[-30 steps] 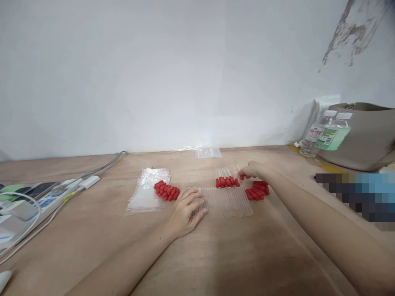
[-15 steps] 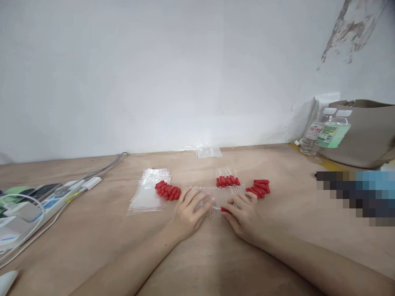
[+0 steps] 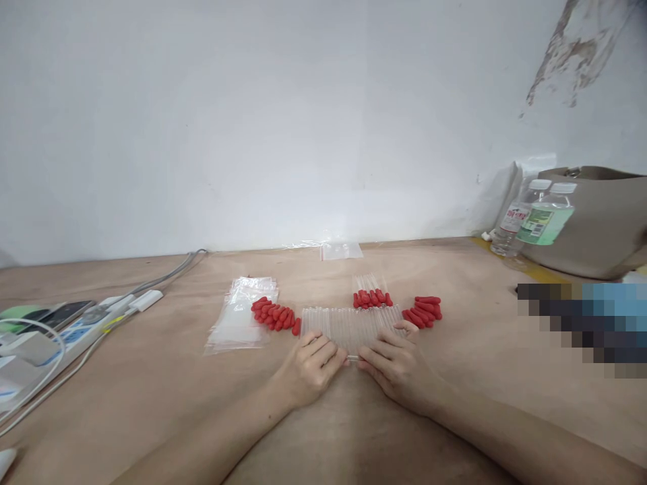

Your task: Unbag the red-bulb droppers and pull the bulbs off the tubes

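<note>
My left hand (image 3: 314, 367) and my right hand (image 3: 397, 360) are both closed at the near edge of a row of clear dropper tubes (image 3: 348, 327). Between their fingertips, one clear tube (image 3: 353, 358) lies crosswise, pinched at both ends. Red rubber bulbs (image 3: 273, 314) are heaped left of the row, with a single one (image 3: 296, 327) against its left side. More red bulbs (image 3: 423, 311) lie to the right, close to my right fingers. Behind the row are several droppers with red bulbs fitted (image 3: 373, 298), their tubes pointing away.
Clear zip bags (image 3: 237, 323) are stacked at the left, and another bag (image 3: 342, 251) lies by the wall. A power strip (image 3: 83, 330) with cables and phones runs along the far left. Two bottles (image 3: 546, 215) and a grey-beige bag (image 3: 601, 222) stand at the back right.
Both hands have drawn slightly toward me, uncovering more of the tube row. A red bulb by my right fingers is no longer visible there; a crosswise tube now shows between the hands.
</note>
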`<state>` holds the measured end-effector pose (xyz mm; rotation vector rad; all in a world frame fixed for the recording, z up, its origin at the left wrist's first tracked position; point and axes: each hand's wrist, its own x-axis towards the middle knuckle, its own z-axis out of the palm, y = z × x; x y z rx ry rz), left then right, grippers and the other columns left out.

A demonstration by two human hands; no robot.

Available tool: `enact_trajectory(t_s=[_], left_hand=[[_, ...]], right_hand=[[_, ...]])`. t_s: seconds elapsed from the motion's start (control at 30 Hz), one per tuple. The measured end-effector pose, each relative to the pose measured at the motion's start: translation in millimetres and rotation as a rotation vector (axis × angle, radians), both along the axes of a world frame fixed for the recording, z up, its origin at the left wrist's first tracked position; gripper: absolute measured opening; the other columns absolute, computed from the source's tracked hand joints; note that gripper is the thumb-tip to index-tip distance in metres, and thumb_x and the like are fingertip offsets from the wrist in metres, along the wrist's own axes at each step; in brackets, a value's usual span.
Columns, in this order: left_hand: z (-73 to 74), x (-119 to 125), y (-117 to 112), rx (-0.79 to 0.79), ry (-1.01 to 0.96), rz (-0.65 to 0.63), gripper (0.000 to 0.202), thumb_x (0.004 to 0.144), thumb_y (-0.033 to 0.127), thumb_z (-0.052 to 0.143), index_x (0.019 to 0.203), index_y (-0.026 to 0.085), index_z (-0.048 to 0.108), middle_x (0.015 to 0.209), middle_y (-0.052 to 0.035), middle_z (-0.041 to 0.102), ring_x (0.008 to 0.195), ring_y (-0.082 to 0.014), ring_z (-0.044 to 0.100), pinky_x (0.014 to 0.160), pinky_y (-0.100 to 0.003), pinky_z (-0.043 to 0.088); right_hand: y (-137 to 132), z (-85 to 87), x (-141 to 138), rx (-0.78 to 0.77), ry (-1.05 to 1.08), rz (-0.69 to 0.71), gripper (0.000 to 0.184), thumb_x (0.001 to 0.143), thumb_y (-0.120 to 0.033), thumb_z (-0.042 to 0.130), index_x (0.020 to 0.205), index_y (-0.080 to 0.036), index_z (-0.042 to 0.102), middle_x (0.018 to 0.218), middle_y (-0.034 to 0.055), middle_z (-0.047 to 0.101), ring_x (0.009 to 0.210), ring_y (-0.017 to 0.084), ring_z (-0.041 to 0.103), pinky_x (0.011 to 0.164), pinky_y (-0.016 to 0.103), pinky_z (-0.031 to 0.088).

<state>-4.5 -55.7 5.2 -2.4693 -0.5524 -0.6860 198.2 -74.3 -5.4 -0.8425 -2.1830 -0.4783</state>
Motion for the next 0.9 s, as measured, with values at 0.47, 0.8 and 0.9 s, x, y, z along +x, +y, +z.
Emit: enact_trajectory(t_s=[0.47, 0.8, 0.9], left_hand=[[0.1, -1.6, -4.9, -0.057, -0.049, 0.023, 0.009, 0.086, 0.017, 0.048, 0.08, 0.015, 0.054, 0.059, 0.0038, 0.045, 0.058, -0.0093, 0.041, 0.073, -0.03, 0.028], [11.4, -2.9, -6.6, -0.129, -0.071, 0.028, 0.016, 0.088, 0.017, 0.045, 0.075, 0.015, 0.054, 0.058, 0.0037, 0.046, 0.056, -0.009, 0.041, 0.072, -0.031, 0.026], [16.4, -1.5, -7.6, -0.174, -0.079, 0.021, 0.02, 0.089, 0.018, 0.042, 0.073, 0.016, 0.054, 0.057, 0.0036, 0.046, 0.056, -0.0091, 0.042, 0.072, -0.031, 0.027]], right_hand=[[-0.9, -8.1, 14.3, 0.193, -0.145, 0.028, 0.019, 0.084, -0.01, 0.042, 0.091, -0.012, 0.059, 0.063, 0.0004, 0.055, 0.066, 0.011, 0.044, 0.074, 0.033, 0.026], [1.1, 11.9, 19.2, 0.378, -0.221, 0.154, 0.029, 0.085, -0.006, 0.034, 0.095, -0.006, 0.061, 0.076, 0.0066, 0.064, 0.076, 0.015, 0.053, 0.07, 0.032, 0.035], [0.3, 16.5, 21.8, 0.4, -0.234, 0.182, 0.029, 0.084, -0.005, 0.034, 0.095, -0.005, 0.061, 0.076, 0.0082, 0.065, 0.078, 0.016, 0.055, 0.071, 0.032, 0.037]])
